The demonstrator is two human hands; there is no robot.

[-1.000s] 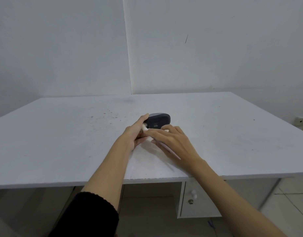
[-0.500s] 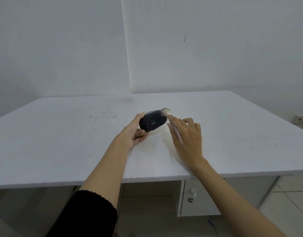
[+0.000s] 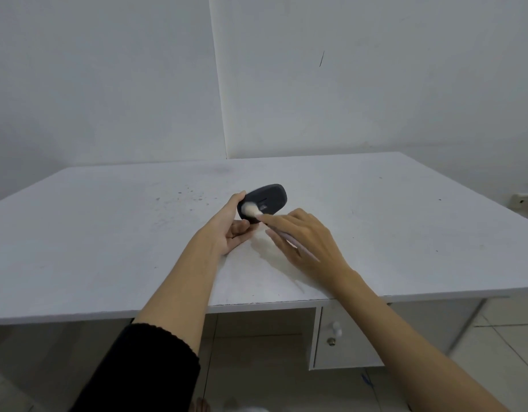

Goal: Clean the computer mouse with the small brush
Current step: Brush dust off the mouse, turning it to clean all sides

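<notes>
Now dark oval mouse tilted in left grip, right grip pinching pale-bristled brush

1. No text, label, brand, number or sign can be read anywhere in the head view.
2. The computer mouse shows no legible marking.

A white table fills the view, its top scuffed and dotted with dark specks left of centre. A hand rests on it, tilting a dark mouse up on the surface near the middle.
</notes>
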